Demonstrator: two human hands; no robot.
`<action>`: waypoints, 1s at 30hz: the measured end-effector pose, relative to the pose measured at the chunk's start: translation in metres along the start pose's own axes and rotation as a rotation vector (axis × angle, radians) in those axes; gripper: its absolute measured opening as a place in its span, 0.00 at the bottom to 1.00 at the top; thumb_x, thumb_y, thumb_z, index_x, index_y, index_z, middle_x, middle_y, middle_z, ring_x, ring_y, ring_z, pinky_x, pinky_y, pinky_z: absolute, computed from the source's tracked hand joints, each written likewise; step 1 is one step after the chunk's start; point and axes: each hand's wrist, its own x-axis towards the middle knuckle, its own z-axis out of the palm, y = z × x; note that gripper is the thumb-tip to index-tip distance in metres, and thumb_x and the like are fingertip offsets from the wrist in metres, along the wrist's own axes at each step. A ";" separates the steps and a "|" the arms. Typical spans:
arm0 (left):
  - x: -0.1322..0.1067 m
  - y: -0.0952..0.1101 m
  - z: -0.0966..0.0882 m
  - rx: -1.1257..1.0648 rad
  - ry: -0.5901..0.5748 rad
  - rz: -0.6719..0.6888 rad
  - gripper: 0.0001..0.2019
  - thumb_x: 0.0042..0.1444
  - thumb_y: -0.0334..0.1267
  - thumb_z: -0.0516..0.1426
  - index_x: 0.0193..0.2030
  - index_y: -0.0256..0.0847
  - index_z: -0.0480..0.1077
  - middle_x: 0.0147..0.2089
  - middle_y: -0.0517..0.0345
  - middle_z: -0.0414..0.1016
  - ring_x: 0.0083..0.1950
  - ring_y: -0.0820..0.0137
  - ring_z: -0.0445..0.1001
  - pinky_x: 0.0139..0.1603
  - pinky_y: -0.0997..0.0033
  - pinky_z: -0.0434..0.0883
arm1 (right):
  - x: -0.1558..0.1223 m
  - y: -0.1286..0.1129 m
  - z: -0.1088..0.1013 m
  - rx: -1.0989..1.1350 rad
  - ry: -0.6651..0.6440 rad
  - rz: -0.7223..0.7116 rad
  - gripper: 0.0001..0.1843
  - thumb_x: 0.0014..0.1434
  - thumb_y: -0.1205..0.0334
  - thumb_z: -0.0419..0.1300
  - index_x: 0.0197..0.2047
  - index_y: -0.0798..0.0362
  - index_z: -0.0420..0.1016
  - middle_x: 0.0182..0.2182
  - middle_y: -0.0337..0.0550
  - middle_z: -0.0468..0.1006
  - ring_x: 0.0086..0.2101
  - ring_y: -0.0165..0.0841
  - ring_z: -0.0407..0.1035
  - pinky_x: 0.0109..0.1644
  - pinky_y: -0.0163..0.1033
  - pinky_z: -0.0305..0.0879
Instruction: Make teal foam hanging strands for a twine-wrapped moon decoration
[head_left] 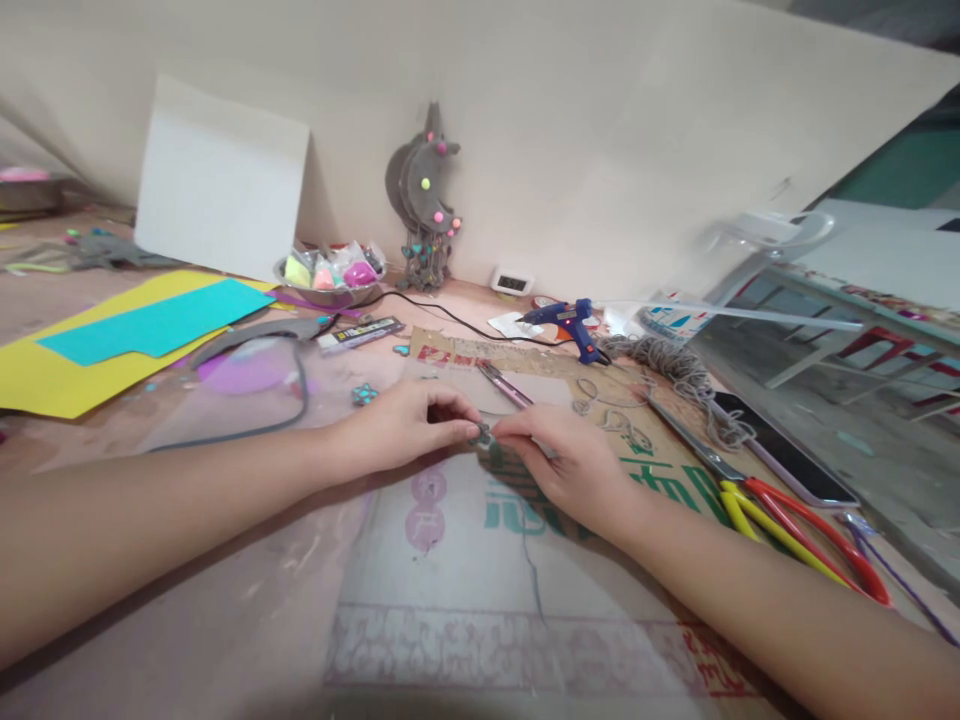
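Grey piece [484, 433] between fingertips of left hand [397, 425] and right hand [562, 465]: largely covered, blurred; shape not determinable. Cutter [506, 386] just beyond fingers: near end hidden behind right hand. Green lettering [510, 497] under right hand: partly covered, unreadable in full. Clock [511, 281] well beyond fingers: digits too small to read. Jug [750, 265], far right of fingers: blurred. Yellow sheet [79, 392], far left of fingers: cut by picture edge, partly covered by turquoise sheet [161, 325]. Both forearms: cut off at picture edges.
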 end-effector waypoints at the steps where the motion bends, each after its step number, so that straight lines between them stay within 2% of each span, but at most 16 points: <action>1: 0.000 0.000 0.000 0.003 0.000 0.001 0.10 0.56 0.42 0.56 0.39 0.41 0.76 0.40 0.58 0.80 0.41 0.68 0.76 0.41 0.73 0.70 | 0.000 0.000 0.000 -0.008 -0.001 -0.007 0.07 0.63 0.66 0.53 0.39 0.51 0.73 0.31 0.41 0.79 0.32 0.30 0.72 0.37 0.34 0.66; 9: -0.002 0.004 0.000 0.017 -0.009 0.011 0.10 0.56 0.41 0.56 0.40 0.41 0.76 0.41 0.58 0.80 0.42 0.68 0.76 0.42 0.72 0.70 | 0.001 -0.001 0.004 -0.025 -0.017 0.074 0.03 0.62 0.65 0.55 0.37 0.51 0.70 0.31 0.41 0.78 0.33 0.31 0.72 0.36 0.34 0.66; 16: -0.002 0.005 0.001 -0.007 -0.029 0.045 0.09 0.57 0.40 0.56 0.39 0.41 0.75 0.40 0.58 0.80 0.42 0.69 0.76 0.43 0.72 0.70 | 0.003 -0.005 0.001 -0.009 -0.024 0.068 0.03 0.62 0.64 0.55 0.38 0.52 0.70 0.31 0.42 0.77 0.32 0.32 0.72 0.35 0.35 0.66; 25: -0.003 0.008 0.001 -0.006 -0.034 0.052 0.08 0.57 0.38 0.56 0.38 0.40 0.75 0.39 0.58 0.80 0.41 0.70 0.75 0.43 0.72 0.69 | 0.003 -0.005 0.004 0.001 -0.039 0.068 0.04 0.62 0.66 0.54 0.38 0.52 0.70 0.31 0.42 0.77 0.32 0.32 0.71 0.36 0.36 0.66; 30: -0.003 0.007 0.001 -0.006 -0.053 0.021 0.10 0.57 0.42 0.55 0.39 0.40 0.75 0.40 0.57 0.79 0.42 0.67 0.75 0.42 0.71 0.69 | 0.002 -0.006 0.002 0.022 -0.026 0.078 0.05 0.63 0.66 0.53 0.40 0.53 0.70 0.33 0.43 0.78 0.35 0.33 0.72 0.38 0.37 0.67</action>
